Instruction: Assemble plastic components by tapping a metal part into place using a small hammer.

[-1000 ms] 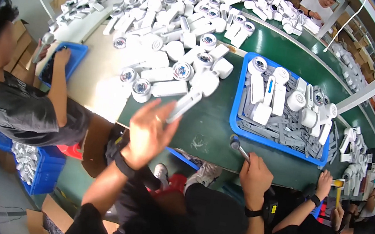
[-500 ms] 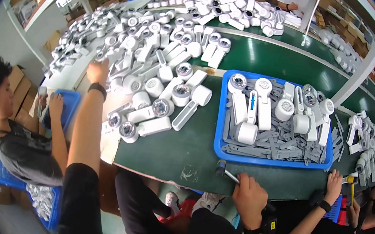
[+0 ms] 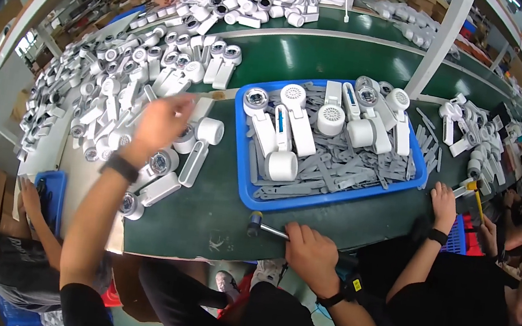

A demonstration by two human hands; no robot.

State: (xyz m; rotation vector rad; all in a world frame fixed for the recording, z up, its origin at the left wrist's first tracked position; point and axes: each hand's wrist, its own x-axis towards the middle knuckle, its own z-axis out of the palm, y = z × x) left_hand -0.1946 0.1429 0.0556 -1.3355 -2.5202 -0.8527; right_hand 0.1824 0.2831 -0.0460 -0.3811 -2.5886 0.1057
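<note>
Green worktop (image 3: 186, 232), smooth and faintly scuffed near its near edge, is spreading beneath a white upright post (image 3: 441, 48). Above that near edge, just in front of the tray, a hammer (image 3: 275, 231) is lying across the right hand's grasp. Its long axis is running roughly left to right, the head pointing left and slightly toward the far edge, the dark grip emerging right of the fist. Its slim shaft is shining like metal; the small cylindrical head is showing a dark face and a yellowish end. The right hand (image 3: 311, 255) is wrapping its fingers firmly around it. The left hand (image 3: 164, 125) is hovering over the worktop's left part, fingers loosely bent and blurred; I cannot tell whether they are pinching anything. Just beside it, a glossy white handheld unit (image 3: 193, 163) is lying with its drum-shaped head toward the far edge, its flat handle toward the near edge. Inside the blue tray (image 3: 335, 201), similar units with perforated round faces are resting on flat grey strips (image 3: 364, 177).
</note>
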